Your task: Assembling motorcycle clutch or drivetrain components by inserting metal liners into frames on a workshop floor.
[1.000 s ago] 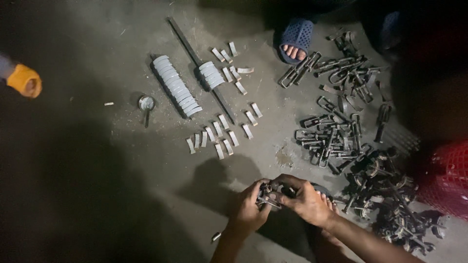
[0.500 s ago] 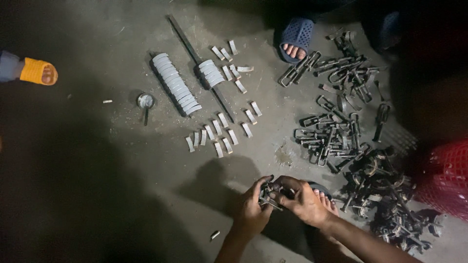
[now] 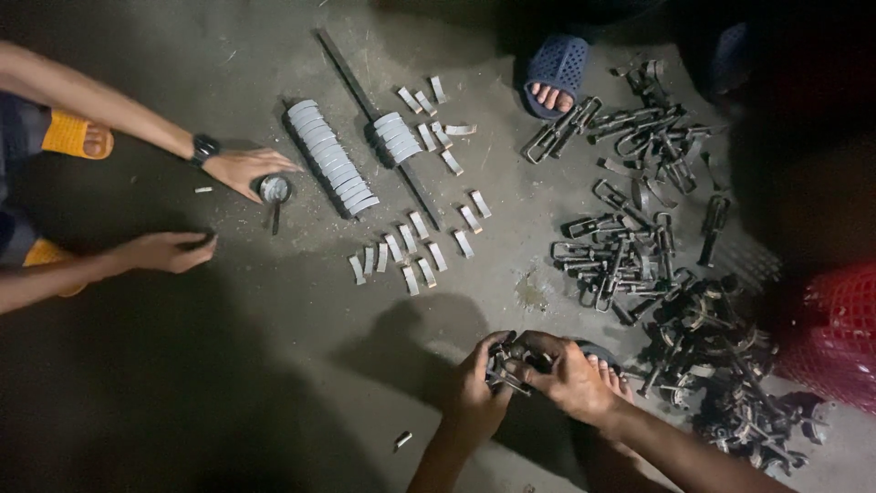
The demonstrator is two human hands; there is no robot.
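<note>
Co-worker's arms point(image 3: 137, 155) newly in, dim concrete floor point(image 3: 182, 383)

Bare grey concrete floor point(image 3: 228, 383), dusty, carried everything. On it lay a long row of curved grey metal shells point(image 3: 330, 170), a shorter stack point(image 3: 394, 137) against a thin dark rod point(image 3: 374, 123), small flat metal tabs point(image 3: 415, 256) scattered loosely between and below them, one stray short piece point(image 3: 402, 440) near the bottom. To the right sat a pile of dark U-shaped clamps point(image 3: 630, 246) and a tangle of assembled clamp parts point(image 3: 721, 356), next to a red basket point(image 3: 835, 338).
</note>
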